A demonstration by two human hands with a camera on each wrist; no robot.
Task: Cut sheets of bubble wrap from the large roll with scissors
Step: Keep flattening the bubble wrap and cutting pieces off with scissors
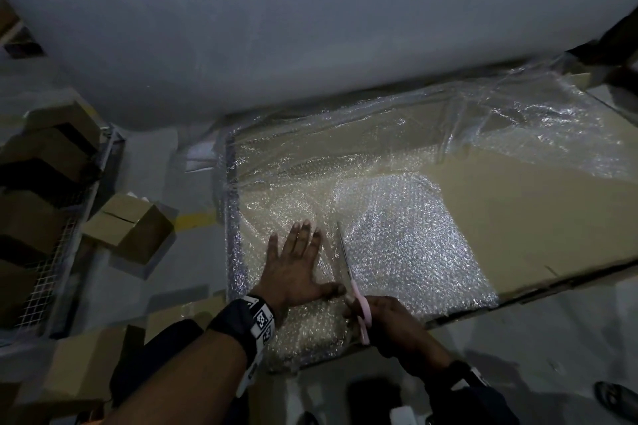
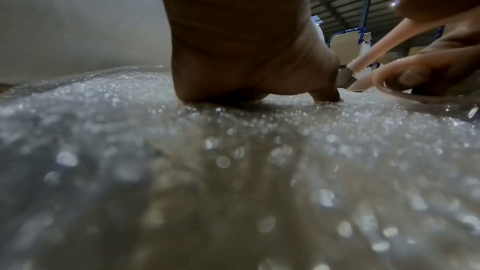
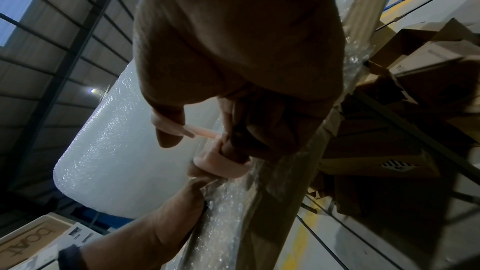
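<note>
**Scissors laid into the bubble wrap, left hand pressing it flat**

Here, in the head view, the large roll of bubble wrap [image 1: 293, 21] fills the top of the picture, and a sheet of bubble wrap [image 1: 407, 231] runs from under it toward the person, spread over a flat sheet of cardboard [image 1: 538, 217] on the floor. The left hand [image 1: 293, 266] lies flat on the sheet, fingers straight and spread, thumb stretched toward the scissors. The right hand [image 1: 390, 321] has its fingers curled through the pink handles of the scissors [image 1: 348, 272], whose thin blades point away from the person just beside the left hand's fingers; the blades look nearly closed. A small cardboard box [image 1: 131, 224] sits on the grey floor to the left, near a wire-mesh cage [image 1: 55, 272] with more boxes.

From the left wrist, the left hand [image 2: 241, 48] is seen from behind, its heel and thumb pressed down onto the glittering bubble wrap [image 2: 207, 141]. At the right edge the right hand [image 2: 441, 59] holds the pink scissors [image 2: 374, 52], a finger through one loop. The roll [image 2: 78, 17] rises pale behind.

From the right wrist, the right hand [image 3: 233, 59] is clenched around the scissors' pink handles [image 3: 221, 163], thumb in one loop and fingers in the other. The left hand [image 3: 161, 223] rests against the sheet [image 3: 233, 213] below, and the roll [image 3: 124, 151] stands beyond.
</note>
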